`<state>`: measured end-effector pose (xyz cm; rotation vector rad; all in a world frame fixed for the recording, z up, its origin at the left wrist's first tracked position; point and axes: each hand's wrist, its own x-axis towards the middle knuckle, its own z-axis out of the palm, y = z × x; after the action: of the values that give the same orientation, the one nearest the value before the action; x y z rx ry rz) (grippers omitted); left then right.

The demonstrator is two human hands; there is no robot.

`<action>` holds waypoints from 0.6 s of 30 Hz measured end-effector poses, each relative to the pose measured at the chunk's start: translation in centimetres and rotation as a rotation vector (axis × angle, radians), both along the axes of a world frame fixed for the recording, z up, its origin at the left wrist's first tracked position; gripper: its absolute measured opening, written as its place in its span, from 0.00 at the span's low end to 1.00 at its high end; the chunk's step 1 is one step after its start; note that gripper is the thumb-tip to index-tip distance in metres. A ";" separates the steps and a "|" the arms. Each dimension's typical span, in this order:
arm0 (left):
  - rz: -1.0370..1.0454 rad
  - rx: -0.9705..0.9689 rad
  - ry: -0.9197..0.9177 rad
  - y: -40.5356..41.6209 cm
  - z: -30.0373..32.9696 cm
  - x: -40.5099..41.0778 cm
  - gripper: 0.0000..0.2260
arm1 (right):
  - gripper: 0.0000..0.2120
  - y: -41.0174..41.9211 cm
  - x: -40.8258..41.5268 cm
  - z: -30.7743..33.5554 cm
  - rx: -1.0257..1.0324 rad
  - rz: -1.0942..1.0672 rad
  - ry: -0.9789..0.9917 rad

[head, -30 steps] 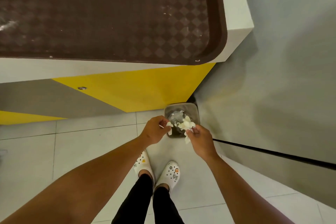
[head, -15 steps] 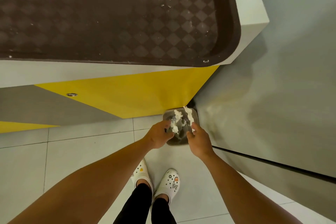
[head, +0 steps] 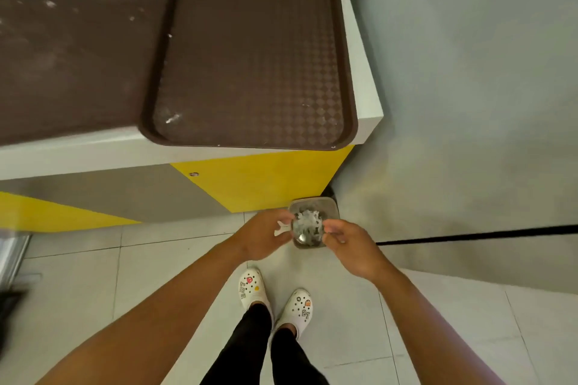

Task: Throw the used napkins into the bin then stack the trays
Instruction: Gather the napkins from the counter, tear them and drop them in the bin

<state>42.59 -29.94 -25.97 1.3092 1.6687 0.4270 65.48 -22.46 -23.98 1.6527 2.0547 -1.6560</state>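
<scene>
Two hands hover over the small bin (head: 313, 222) on the floor. Crumpled napkins (head: 308, 223) lie inside it, blurred. Left hand (head: 266, 237) seems to pinch a white scrap (head: 281, 227); right hand (head: 350, 244) hangs loosely curled, holding nothing. One brown tray (head: 250, 50) sits on the worktop (head: 366, 97), overlapping a second tray (head: 78, 56) cut off at left.

A dark brown tray (head: 250, 50) is showing a diamond check pattern. The tabletop (head: 366, 97) is looking white, its front panel (head: 250, 181) carrying yellow and grey slanted blocks. White clogs (head: 251, 287) are wearing coloured charms over pale grey floor tiles (head: 78, 291).
</scene>
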 end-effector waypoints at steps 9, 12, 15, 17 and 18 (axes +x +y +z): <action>-0.006 0.194 0.093 -3.1 16.4 -2.6 0.17 | 0.24 -0.8 -2.2 16.5 0.183 0.271 0.013; 0.057 0.304 0.110 -2.9 21.1 -3.7 0.15 | 0.24 0.0 -4.0 20.6 0.223 0.323 0.031; 0.101 0.392 0.097 -2.2 25.4 -5.2 0.14 | 0.17 1.3 -5.7 24.6 0.308 0.353 0.088; 0.136 0.432 0.106 -1.9 28.1 -7.2 0.14 | 0.14 2.6 -7.6 27.3 0.355 0.386 0.120; 0.124 0.434 0.111 -1.4 28.8 -7.7 0.14 | 0.14 3.4 -7.8 28.0 0.365 0.387 0.127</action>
<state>34.93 -31.35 2.79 1.5668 1.8203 0.8398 57.68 -19.09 4.04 1.1289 2.6551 -1.3507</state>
